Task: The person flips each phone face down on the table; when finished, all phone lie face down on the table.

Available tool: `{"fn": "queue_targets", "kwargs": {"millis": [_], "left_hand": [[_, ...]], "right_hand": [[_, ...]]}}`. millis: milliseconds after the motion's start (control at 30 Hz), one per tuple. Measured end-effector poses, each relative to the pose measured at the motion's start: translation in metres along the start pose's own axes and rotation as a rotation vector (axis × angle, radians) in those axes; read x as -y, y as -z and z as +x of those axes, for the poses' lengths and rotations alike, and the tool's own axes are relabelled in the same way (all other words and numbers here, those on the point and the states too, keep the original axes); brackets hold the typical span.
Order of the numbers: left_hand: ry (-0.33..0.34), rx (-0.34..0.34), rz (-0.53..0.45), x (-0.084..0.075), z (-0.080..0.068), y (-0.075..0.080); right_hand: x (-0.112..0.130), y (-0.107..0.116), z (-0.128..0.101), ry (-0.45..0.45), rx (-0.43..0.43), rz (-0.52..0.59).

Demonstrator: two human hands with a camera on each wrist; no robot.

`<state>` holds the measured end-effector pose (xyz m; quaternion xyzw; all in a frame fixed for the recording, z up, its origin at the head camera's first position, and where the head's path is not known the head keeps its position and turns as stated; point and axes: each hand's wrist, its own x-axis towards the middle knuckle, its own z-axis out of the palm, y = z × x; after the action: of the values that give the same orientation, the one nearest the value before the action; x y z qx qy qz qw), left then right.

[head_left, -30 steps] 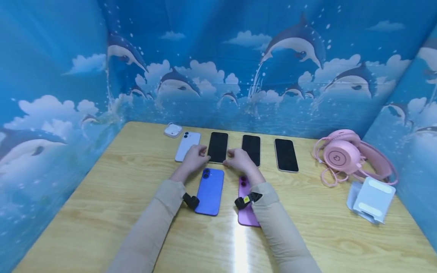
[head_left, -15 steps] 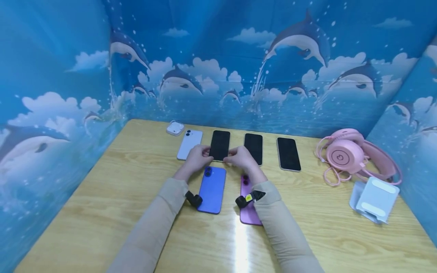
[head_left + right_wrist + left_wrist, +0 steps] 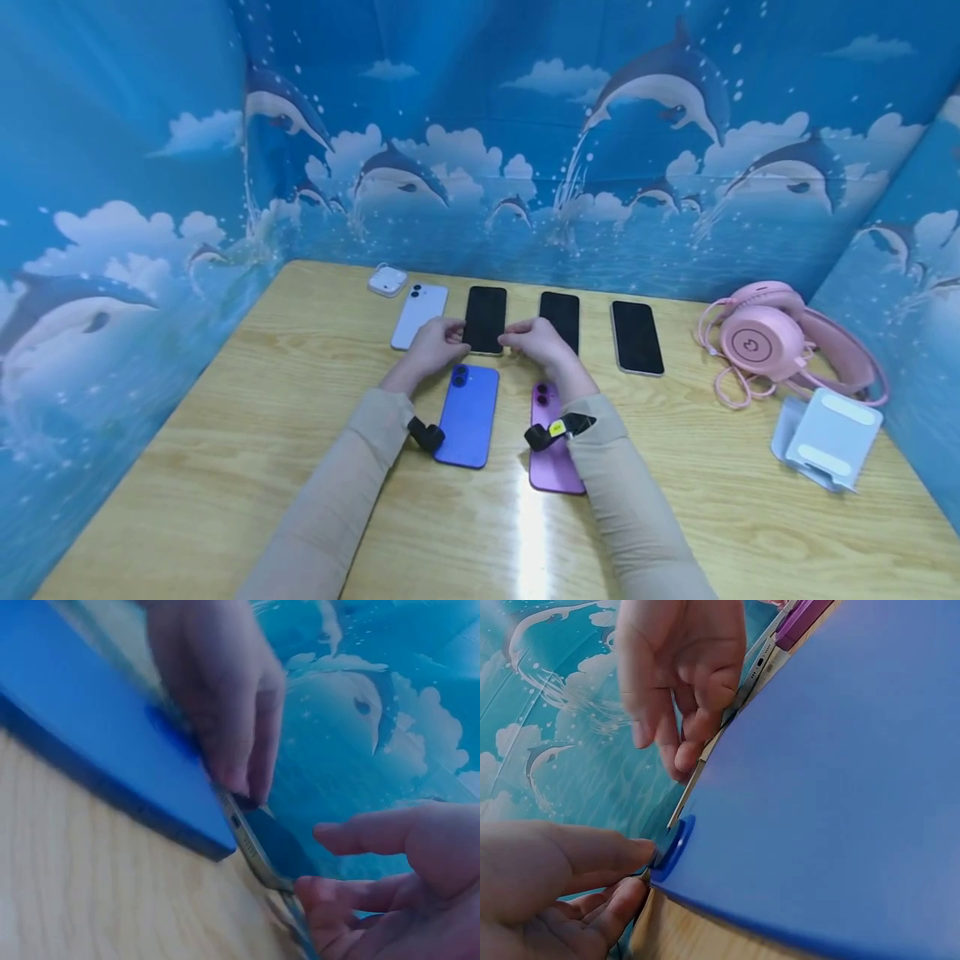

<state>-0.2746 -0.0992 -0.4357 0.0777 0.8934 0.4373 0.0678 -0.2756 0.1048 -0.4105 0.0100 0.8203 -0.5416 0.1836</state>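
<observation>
Through the head view I see the screen-up dark phone lying flat on the wooden table, between the person's two hands. The left hand is at its near left corner, the right hand at its near right corner, partly over a second dark phone. A third dark phone lies further right; a white phone lies face down just left. Nearer me, a blue phone and a purple phone lie back up, the purple one partly beneath the right forearm. At the back left I have a small white square object; it may be a case, and I cannot tell what it holds. Pink headphones and a pale blue stand sit at the far right.

In my left wrist view the blue phone fills much of the picture and hides most of the screen-up dark phone. The left hand's digits are close together at a corner; I cannot tell whether they pinch anything. The right hand's fingers hang relaxed.

My right wrist view has the right hand with two digits parted, the lower tip at the phone's corner, pinching nothing. The left hand's fingertips reach down to the opposite corner.
</observation>
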Motion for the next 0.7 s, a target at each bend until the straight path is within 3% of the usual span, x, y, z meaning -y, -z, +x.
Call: {"fn": "queue_targets", "kwargs": {"millis": [200, 400, 700], "left_hand": [[0.009, -0.008, -0.028, 0.000, 0.000, -0.001], [-0.006, 0.007, -0.023, 0.002, -0.002, 0.001], [-0.020, 0.048, -0.012, 0.003, -0.001, 0.004]], "right_hand": [[0.002, -0.004, -0.004, 0.038, 0.026, -0.134], [0.002, -0.009, -0.003, -0.013, 0.021, -0.021], [0.005, -0.013, -0.003, -0.008, -0.024, -0.042]]}}
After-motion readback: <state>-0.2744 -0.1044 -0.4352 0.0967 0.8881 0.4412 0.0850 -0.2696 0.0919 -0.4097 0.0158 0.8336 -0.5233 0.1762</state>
